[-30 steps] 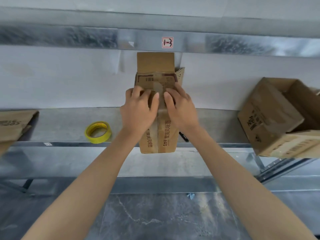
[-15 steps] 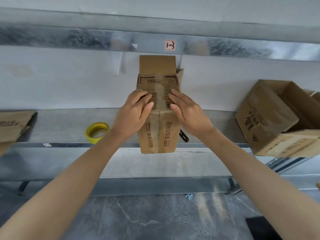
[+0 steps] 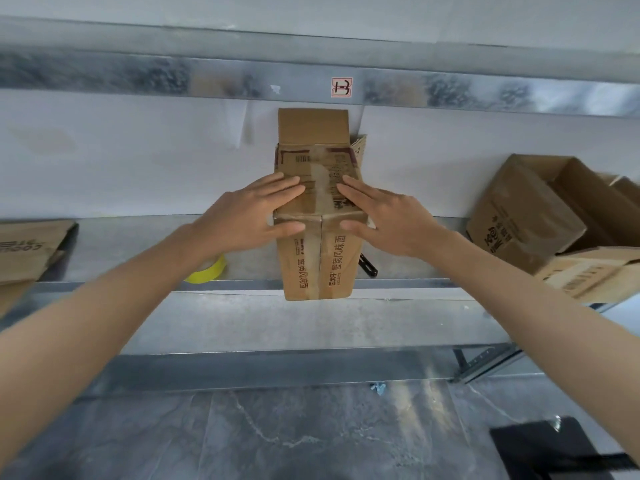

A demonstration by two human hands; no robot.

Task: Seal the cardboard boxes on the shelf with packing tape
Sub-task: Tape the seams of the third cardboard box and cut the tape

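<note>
A narrow cardboard box (image 3: pixel 318 216) is seen at the middle of the metal shelf (image 3: pixel 138 251), its near end carried out past the shelf's front edge. Both hands are laid on its top with nothing grasped: the left hand (image 3: pixel 249 216) is spread flat on the left half and the right hand (image 3: pixel 391 220) on the right half, fingers straight and pointed inward, thumbs set against the upper part of the near face. A pale glossy strip is seen running down the middle of the top between the fingertips, in line with the seam of the near face. At the far end one flap is left standing upright against the white wall (image 3: pixel 138 161). A yellow tape roll (image 3: pixel 207 270) lies on the shelf left of the box and is largely hidden behind the left wrist. A small black object (image 3: pixel 367 265) lies just beside the box's right side, partly covered by it; what it is cannot be told. At the right an open box (image 3: pixel 526 216) is tilted, with another carton (image 3: pixel 588 271) beside it on the near side. At the left edge a flattened carton (image 3: pixel 27 247) is cut off by the frame. A red-and-white label (image 3: pixel 341 87) is stuck on the upper rail (image 3: pixel 138 72). Below, a blue scrap (image 3: pixel 378 388) lies on the grey floor (image 3: pixel 277 438).
</note>
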